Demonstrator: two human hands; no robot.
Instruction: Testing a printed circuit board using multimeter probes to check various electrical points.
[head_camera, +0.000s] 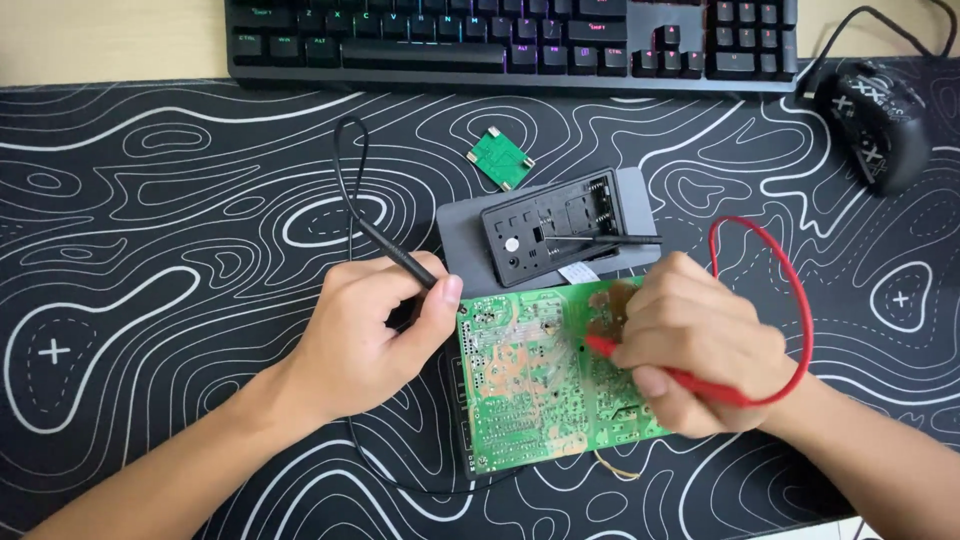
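Circuit board (530, 385) under probes: left hand (365, 335) fingers grip black probe (400, 258), right hand (700, 355) red probe (650, 365).

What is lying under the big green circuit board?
The patterned desk mat lies under the green circuit board. A thin black cable passes below its lower-left corner. Anything else beneath stays hidden by the board and both hands.
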